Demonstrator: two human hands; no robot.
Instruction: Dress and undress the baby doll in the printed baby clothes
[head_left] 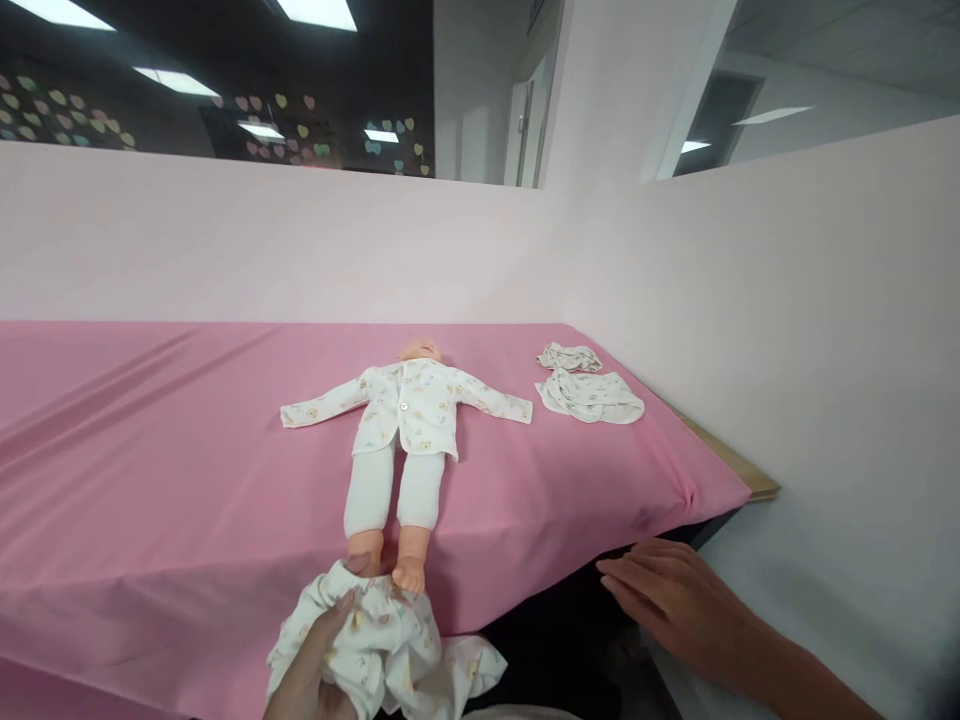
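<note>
A baby doll (421, 490) lies on its back on the pink cloth, feet toward me. It wears a white printed jacket (427, 405), its sleeves spread wide, and white leggings (420, 490). My left hand (322, 650) is closed on bunched printed baby pants (382, 640), holding the waistband at the doll's feet. The foot on the left is hidden behind the fabric and my fingers; whether it is inside the waistband I cannot tell. The other foot (409, 574) shows at the waistband's edge. My right hand (667, 600) hovers off the table's front right side, fingers stretched out, holding nothing.
Two small printed cloth pieces lie at the back right: a crumpled one (568, 357) and a flatter one (591, 397). The pink-covered table (187, 450) meets white walls behind and at the right. A wooden board edge (731, 465) sticks out at the right corner.
</note>
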